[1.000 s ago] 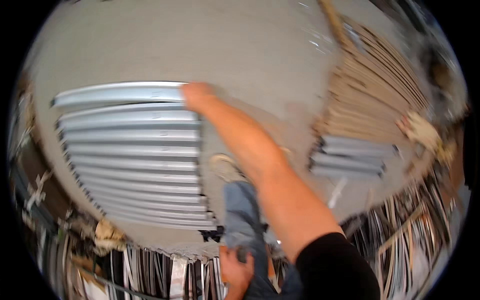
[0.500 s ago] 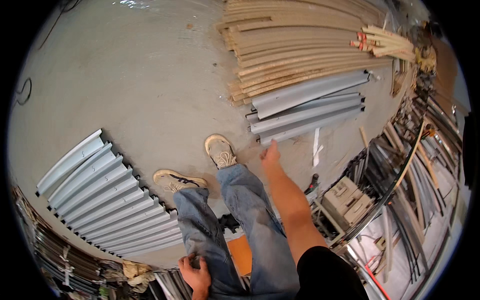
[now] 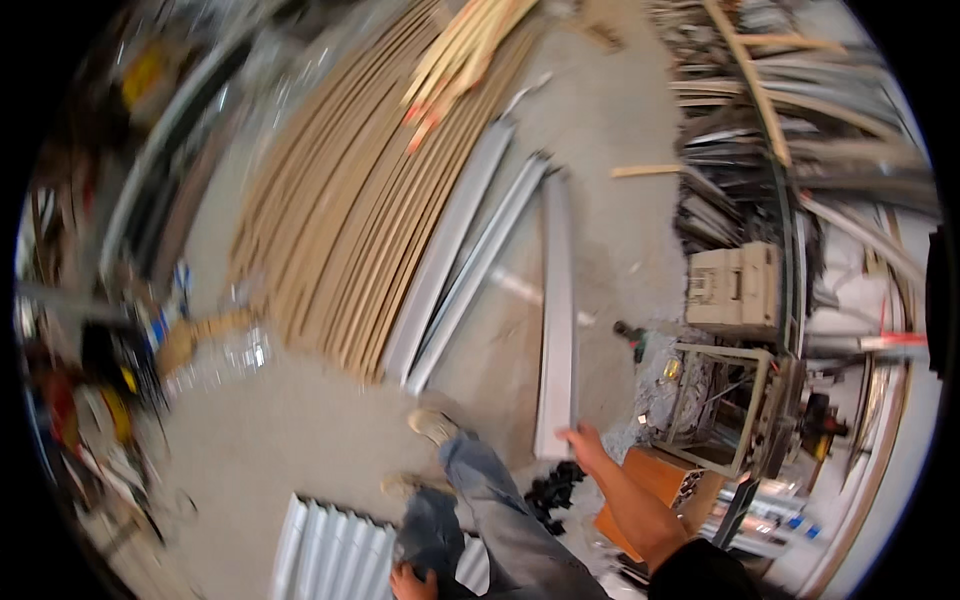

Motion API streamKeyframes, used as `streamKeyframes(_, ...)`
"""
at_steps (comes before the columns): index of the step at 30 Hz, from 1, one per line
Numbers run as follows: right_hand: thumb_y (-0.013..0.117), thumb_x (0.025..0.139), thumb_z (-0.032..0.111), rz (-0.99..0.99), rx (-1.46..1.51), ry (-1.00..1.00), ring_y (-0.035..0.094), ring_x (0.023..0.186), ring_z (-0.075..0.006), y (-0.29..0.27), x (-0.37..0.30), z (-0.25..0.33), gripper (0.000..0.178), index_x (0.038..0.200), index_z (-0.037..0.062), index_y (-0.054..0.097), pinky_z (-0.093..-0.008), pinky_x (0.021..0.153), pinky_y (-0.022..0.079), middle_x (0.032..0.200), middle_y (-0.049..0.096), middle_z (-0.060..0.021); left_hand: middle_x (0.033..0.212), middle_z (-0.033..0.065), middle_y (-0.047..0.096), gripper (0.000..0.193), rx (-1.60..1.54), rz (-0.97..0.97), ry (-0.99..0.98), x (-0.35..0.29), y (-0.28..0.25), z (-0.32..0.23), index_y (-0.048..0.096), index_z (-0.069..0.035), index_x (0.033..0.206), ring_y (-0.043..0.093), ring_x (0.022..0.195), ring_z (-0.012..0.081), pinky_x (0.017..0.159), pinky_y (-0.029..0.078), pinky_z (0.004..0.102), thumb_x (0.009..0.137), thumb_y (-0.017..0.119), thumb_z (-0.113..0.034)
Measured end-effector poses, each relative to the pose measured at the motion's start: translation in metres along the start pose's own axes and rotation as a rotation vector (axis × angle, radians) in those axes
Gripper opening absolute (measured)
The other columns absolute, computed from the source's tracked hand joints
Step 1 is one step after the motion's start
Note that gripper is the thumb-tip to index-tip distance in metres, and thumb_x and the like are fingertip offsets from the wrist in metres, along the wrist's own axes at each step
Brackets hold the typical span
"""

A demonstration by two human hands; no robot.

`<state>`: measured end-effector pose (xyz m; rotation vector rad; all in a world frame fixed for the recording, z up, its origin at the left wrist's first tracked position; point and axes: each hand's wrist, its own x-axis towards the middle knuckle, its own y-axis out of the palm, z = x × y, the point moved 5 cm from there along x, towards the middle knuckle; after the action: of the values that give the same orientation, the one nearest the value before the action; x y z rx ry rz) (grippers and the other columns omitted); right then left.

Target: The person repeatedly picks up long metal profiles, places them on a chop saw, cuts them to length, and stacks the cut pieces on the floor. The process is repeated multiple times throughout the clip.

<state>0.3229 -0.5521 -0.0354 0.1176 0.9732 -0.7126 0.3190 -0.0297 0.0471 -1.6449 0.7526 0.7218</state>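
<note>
My right hand [image 3: 583,446] is closed around the near end of a long grey metal profile [image 3: 557,310], which angles away from me across the floor. To its left lie two similar profiles, a wide grey profile [image 3: 450,245] and a narrower profile [image 3: 482,270], side by side next to the wooden strips. My left hand [image 3: 412,582] is low by my left leg, with thumb and fingers apart and nothing seen in it; it is somewhat blurred. Near my feet at the lower edge is a row of grey profiles [image 3: 335,545], partly hidden by my leg.
Long brown wooden strips [image 3: 350,220] spread over the floor, with pale wood sticks [image 3: 465,60] on top. On the right stand a beige case [image 3: 735,285], a metal frame [image 3: 715,400] and a cardboard box [image 3: 655,490]. Black pieces [image 3: 555,495] lie beside my right leg.
My view has turned to the right. My right hand, before at the end of the grouped profiles, now grips one that has swung away from the others. The left hand stays by my leg.
</note>
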Motion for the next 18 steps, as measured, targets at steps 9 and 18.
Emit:
streamKeyframes(9, 0.074, 0.09, 0.024, 0.264, 0.826, 0.271, 0.072, 0.095, -0.0242, -0.119, -0.19, 0.118, 0.032, 0.114, 0.005, 0.071, -0.0411, 0.087, 0.059, 0.107, 0.075, -0.0098, 0.138, 0.0219, 0.066, 0.065, -0.386, 0.403, 0.323, 0.078, -0.124, -0.277, 0.057, -0.001, 0.144, 0.062, 0.128, 0.0368, 0.108, 0.047, 0.0511, 0.105, 0.053, -0.051)
streamKeyframes(18, 0.081, 0.087, 0.038, 0.229, 0.319, -0.141, 0.066, 0.106, -0.0186, -0.24, -0.386, 0.142, 0.055, 0.123, -0.0025, 0.071, -0.0379, 0.094, 0.052, 0.114, 0.075, -0.0106, 0.168, 0.0209, 0.028, 0.124, -0.841, 0.999, -0.074, 0.041, -0.129, -0.626, 0.015, -0.002, 0.166, 0.029, 0.154, 0.0425, 0.125, 0.022, 0.0642, 0.086, 0.049, -0.089)
